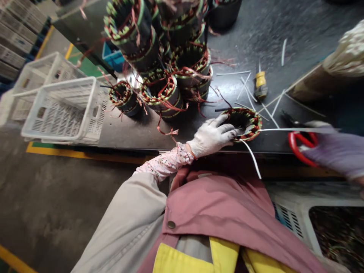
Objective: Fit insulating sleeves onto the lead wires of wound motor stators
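Note:
A wound motor stator (248, 132), ringed with red and green coil ends, sits near the bench's front edge. My left hand (214, 136), in a white knit glove, grips its left rim, fingers reaching over the opening. One white strip (251, 157) hangs from the stator's near side. Another white strip (284, 130) stretches from its right side towards my right hand (332, 148), which is gloved and blurred. Red-handled scissors (303, 148) are in that hand, their dark blades pointing up and left. Whether the fingers also pinch the strip is unclear.
Stacked stators (184, 64) with loose red leads stand at the back left. A yellow-handled screwdriver (260, 81) and several cut white strips (247, 89) lie on the dark bench (309, 22). White plastic crates (59, 110) are left; a wrapped roll (318, 79) lies right.

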A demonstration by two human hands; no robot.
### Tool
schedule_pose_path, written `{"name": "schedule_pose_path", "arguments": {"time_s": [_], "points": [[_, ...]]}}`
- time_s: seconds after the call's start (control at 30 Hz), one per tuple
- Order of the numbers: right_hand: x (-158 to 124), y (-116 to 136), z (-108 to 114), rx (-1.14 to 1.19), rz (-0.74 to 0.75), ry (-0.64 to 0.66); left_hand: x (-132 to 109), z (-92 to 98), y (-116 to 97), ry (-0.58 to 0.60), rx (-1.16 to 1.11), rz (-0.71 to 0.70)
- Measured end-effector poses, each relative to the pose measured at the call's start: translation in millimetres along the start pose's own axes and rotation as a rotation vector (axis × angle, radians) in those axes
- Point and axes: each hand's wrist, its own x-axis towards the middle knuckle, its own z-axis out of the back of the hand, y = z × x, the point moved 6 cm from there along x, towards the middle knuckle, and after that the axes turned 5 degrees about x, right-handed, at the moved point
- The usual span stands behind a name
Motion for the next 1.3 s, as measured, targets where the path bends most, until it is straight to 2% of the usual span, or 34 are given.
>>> {"name": "schedule_pose_path", "arguments": {"time_s": [0.03, 0.07, 0.13, 0.17, 0.23, 0.33, 0.47, 0.53, 0.63, 0.7, 0.77, 0.83, 0.97, 1.03, 1.13, 1.2, 1.23, 1.3], "points": [[-20.2, -0.3, -7.4, 0.005, -0.032, 0.009, -2.8, -0.3, -0.7, -0.010, -0.005, 0.009], [-40.4, 5.6, -10.6, 0.028, 0.006, -0.061, -4.2, -1.0, -1.2, -0.018, -0.012, 0.015], [-76.2, 28.8, -14.5, 0.080, 0.198, -0.214, -4.6, -2.3, -1.4, -0.032, -0.030, 0.021], [-89.5, 41.7, -15.2, 0.079, 0.285, -0.282, -4.1, -2.7, -1.0, -0.039, -0.039, 0.024], [-101.5, 62.6, -14.9, 0.017, 0.351, -0.356, -3.3, -2.9, -0.1, -0.050, -0.050, 0.027], [-94.4, 81.9, -5.2, -0.100, 0.308, -0.389, -3.4, -2.5, 1.1, -0.058, -0.053, 0.035], [-80.6, 93.8, 3.5, -0.142, 0.337, -0.339, -4.7, -2.3, 2.6, -0.061, -0.065, 0.051], [-77.9, 89.3, -0.4, -0.067, 0.350, -0.318, -5.2, -1.8, 3.0, -0.055, -0.060, 0.040], [-79.3, 72.8, -10.4, 0.160, 0.355, -0.335, -6.1, 0.6, 3.9, -0.057, -0.062, 0.014], [-80.4, 58.4, -15.7, 0.240, 0.266, -0.363, -6.8, 2.2, 4.7, -0.068, -0.078, 0.002], [-79.3, 50.0, -19.3, 0.225, 0.156, -0.350, -7.2, 2.4, 6.1, -0.079, -0.091, 0.000], [-75.1, 51.4, -20.8, 0.180, 0.107, -0.296, -7.4, 1.3, 8.2, -0.082, -0.091, 0.001], [-65.0, 61.3, -20.1, 0.198, 0.155, -0.235, -10.2, 2.2, 9.0, -0.027, -0.063, 0.005], [-62.6, 59.1, -20.0, 0.215, 0.187, -0.236, -12.8, 12.2, 1.5, -0.028, 0.008, 0.005], [-56.2, 46.7, -16.8, 0.200, 0.167, -0.230, -12.0, 40.3, -24.3, -0.173, 0.247, 0.031], [-46.0, 40.8, -11.9, 0.176, 0.128, -0.179, -3.8, 51.3, -44.0, -0.242, 0.340, 0.069], [-39.4, 40.9, -8.7, 0.162, 0.117, -0.144, 3.5, 49.3, -51.2, -0.209, 0.331, 0.081], [-25.5, 47.0, -1.1, 0.143, 0.125, -0.084, 19.7, 33.8, -57.9, -0.056, 0.272, 0.098]]}}
